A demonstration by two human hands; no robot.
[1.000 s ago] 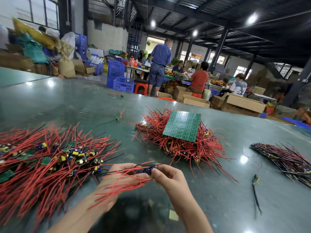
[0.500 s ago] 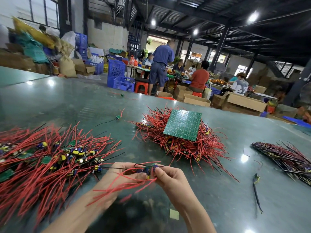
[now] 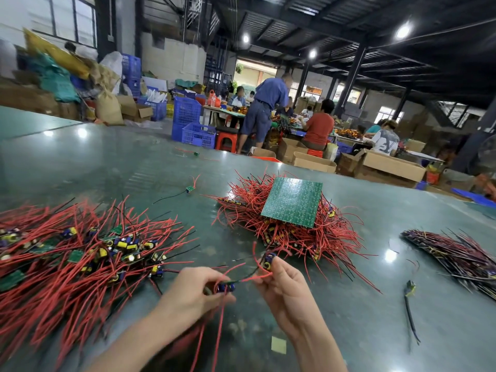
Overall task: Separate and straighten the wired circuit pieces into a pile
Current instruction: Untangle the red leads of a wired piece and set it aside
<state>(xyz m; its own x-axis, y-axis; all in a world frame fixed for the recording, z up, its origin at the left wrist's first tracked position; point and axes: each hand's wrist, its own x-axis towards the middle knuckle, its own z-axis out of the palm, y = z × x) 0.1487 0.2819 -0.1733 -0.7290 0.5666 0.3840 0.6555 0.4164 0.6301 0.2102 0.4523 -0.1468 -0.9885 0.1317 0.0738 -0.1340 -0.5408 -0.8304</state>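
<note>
Circuit pieces: two held above bench (image 3: 349, 331), near front edge. Left hand (image 3: 188, 294) pinches one piece (image 3: 226, 287); right hand (image 3: 281, 285) pinches second piece (image 3: 269, 260); red wires still bridge them. Tangled heap (image 3: 80, 259) left, large, untouched. Sorted pile (image 3: 281, 226) ahead, green board (image 3: 294, 201) on top. Judged roughly midway. Versus half-second earlier: hands pulled apart, right piece lifted clear.

Glossy, smooth dark-green desk (image 3: 112, 167), mirroring ceiling lights. Red plastic-sheathed wires (image 3: 335, 237), slightly shiny, at mid-desk under matt green circuit board (image 3: 294, 201). Plain brown cardboard boxes (image 3: 389, 165) beyond far edge.
</note>
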